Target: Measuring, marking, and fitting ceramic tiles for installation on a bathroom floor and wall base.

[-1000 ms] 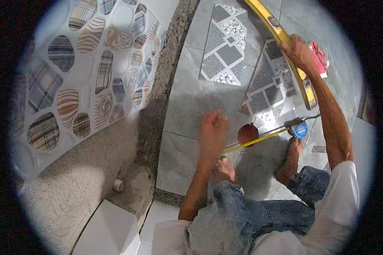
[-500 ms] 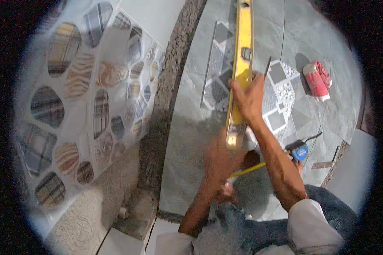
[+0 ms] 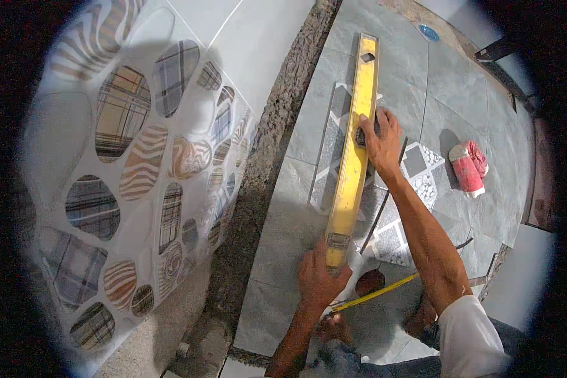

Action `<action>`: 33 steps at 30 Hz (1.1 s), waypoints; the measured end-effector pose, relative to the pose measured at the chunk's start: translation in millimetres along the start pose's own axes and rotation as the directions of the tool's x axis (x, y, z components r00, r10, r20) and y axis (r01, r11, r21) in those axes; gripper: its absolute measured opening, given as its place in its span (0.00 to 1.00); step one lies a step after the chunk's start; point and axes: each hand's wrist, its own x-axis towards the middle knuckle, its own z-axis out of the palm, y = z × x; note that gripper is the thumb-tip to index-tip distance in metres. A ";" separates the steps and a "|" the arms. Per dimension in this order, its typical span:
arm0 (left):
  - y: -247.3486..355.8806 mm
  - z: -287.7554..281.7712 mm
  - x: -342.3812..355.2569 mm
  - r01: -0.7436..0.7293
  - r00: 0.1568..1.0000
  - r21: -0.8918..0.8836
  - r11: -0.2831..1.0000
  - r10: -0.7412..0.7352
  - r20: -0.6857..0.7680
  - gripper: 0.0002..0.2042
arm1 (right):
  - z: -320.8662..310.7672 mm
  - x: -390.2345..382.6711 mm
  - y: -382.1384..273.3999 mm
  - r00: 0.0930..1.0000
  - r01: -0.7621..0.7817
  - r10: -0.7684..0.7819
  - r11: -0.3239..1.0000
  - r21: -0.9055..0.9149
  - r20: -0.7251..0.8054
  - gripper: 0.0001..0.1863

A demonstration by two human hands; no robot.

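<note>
I grip the long yellow spirit level with dark-framed vials (image 3: 349, 179) in both hands, and it lies lengthwise away from me, tilted a little so that its far end leans right. My left hand (image 3: 322, 275) is closed around the level's near end, while my right hand (image 3: 383, 143) grasps its right edge about midway, thumb on the yellow face and fingers along the side. Beneath the level, showing mostly along its left edge, is a grey-and-white tile piece with a geometric pattern (image 3: 324, 169); I cannot tell whether the two touch. To the level's right is a second patterned tile piece in grey, white and pebble print (image 3: 414, 183), and beyond that, well apart from the level, a crumpled red-and-white cloth bundle (image 3: 468, 170). Just right of the level's near end I see a dark reddish-brown round patch (image 3: 370, 283), with a yellow measuring-tape blade (image 3: 381, 292) running close by it. Grey marbled floor tiles (image 3: 282, 230) spread around the level, and to its left runs a rough strip of grey mortar (image 3: 288, 85), then glossy white wall tiles printed with plaid and striped pebbles (image 3: 148, 164).
</note>
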 end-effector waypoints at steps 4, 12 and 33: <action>-0.2 -3.7 3.0 -0.024 1.000 0.026 0.999 0.024 0.009 0.38 | 5.2 0.1 8.2 1.000 -0.014 0.014 1.000 0.000 0.015 0.25; -2.8 -0.3 0.1 0.016 1.000 0.005 1.000 -0.017 0.008 0.39 | 12.7 -2.5 19.4 1.000 0.008 -0.009 0.997 -0.080 -0.014 0.22; -4.5 13.1 -2.3 0.000 0.999 0.016 1.000 0.001 -0.040 0.33 | 11.4 15.3 38.3 0.911 0.408 -0.410 0.891 -0.197 0.032 0.17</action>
